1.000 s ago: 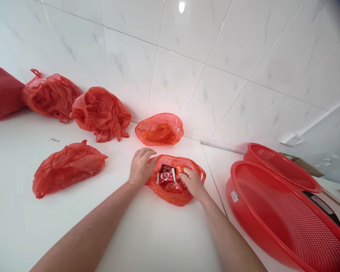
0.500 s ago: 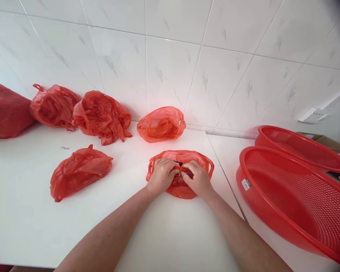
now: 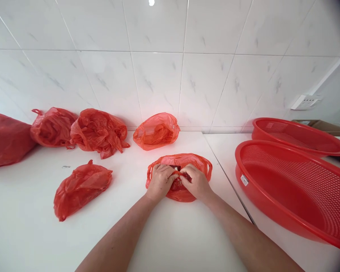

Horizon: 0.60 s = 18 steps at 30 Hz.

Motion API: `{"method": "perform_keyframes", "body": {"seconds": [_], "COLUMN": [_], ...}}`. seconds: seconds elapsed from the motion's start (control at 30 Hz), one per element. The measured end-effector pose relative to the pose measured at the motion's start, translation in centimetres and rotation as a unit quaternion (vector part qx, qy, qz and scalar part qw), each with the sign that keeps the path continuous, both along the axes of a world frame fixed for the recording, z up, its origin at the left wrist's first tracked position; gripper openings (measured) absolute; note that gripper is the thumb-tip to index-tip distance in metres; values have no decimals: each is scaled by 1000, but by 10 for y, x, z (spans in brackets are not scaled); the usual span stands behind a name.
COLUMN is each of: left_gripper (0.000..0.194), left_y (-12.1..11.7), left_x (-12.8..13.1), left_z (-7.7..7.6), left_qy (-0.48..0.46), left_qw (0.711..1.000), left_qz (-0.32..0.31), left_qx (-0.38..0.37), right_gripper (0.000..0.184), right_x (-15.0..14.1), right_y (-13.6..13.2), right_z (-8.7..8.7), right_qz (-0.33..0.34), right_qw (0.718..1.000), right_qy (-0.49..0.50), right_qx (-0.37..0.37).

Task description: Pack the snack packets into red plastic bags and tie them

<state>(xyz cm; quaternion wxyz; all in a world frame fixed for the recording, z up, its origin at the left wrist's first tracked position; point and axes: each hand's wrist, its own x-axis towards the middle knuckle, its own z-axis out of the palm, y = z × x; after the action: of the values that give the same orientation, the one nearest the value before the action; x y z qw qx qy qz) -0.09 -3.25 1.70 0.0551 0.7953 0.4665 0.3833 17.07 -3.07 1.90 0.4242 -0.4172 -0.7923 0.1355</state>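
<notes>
Nearest the camera, two bare forearms reach forward over the white bench (image 3: 170,234) and meet at a small red plastic bag (image 3: 179,193) lying in the middle of it. Left hand (image 3: 159,182) and right hand (image 3: 197,182) sit side by side on top of the bag, knuckles up, and the fingers (image 3: 172,176) of both curl inward and pinch the bag's gathered plastic between them at its mouth; both handle loops stick out at the bag's two sides. Something dark shows through the gap just behind the fingertips, too small to make out. By the look of it, the bag is being closed or knotted, and drawing the plastic tight would call for both hands to hold their pinch and pull against each other.

Off to the left lies a crumpled red bag (image 3: 82,188), and to the right two stacked red mesh baskets (image 3: 294,189). Farther back, against the tiled wall (image 3: 158,68), sit an open red bag (image 3: 155,131) and three more bulging red bags (image 3: 98,131).
</notes>
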Motion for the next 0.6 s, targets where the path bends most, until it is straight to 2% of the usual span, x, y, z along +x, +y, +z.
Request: {"method": "perform_keyframes", "body": {"seconds": [0.07, 0.13, 0.2, 0.27, 0.33, 0.4, 0.47, 0.53, 0.6], "left_gripper": [11, 19, 20, 19, 25, 27, 22, 19, 27], "left_y": [2, 4, 6, 8, 8, 9, 10, 12, 12], "left_x": [-4, -9, -15, -18, -19, -19, -19, -23, -31], "left_z": [0, 0, -1, -1, -1, -1, 1, 3, 4], "left_qy": [-23, -46, -48, -27, 6, 32, 44, 42, 25], "left_qw": [1000, 998, 998, 1000, 1000, 999, 998, 996, 989], "left_qz": [21, 44, 41, 9, -19, -19, 13, 70, 136], "left_qx": [5, 8, 6, 4, 9, 20, 33, 46, 49], "right_gripper": [10, 9, 8, 8, 11, 14, 20, 25, 32], "right_x": [6, 15, 22, 25, 26, 26, 30, 38, 48], "right_y": [5, 12, 16, 18, 19, 19, 23, 29, 35], "right_z": [0, -1, -3, -4, -4, -2, -1, -2, -5], "right_qz": [-41, -96, -133, -135, -107, -98, -144, -219, -278], "right_qw": [999, 995, 991, 991, 994, 995, 988, 972, 955], "right_qy": [5, 13, 20, 17, 4, -9, -20, -38, -65], "right_qx": [17, 23, 19, 11, 6, 14, 41, 71, 75]}}
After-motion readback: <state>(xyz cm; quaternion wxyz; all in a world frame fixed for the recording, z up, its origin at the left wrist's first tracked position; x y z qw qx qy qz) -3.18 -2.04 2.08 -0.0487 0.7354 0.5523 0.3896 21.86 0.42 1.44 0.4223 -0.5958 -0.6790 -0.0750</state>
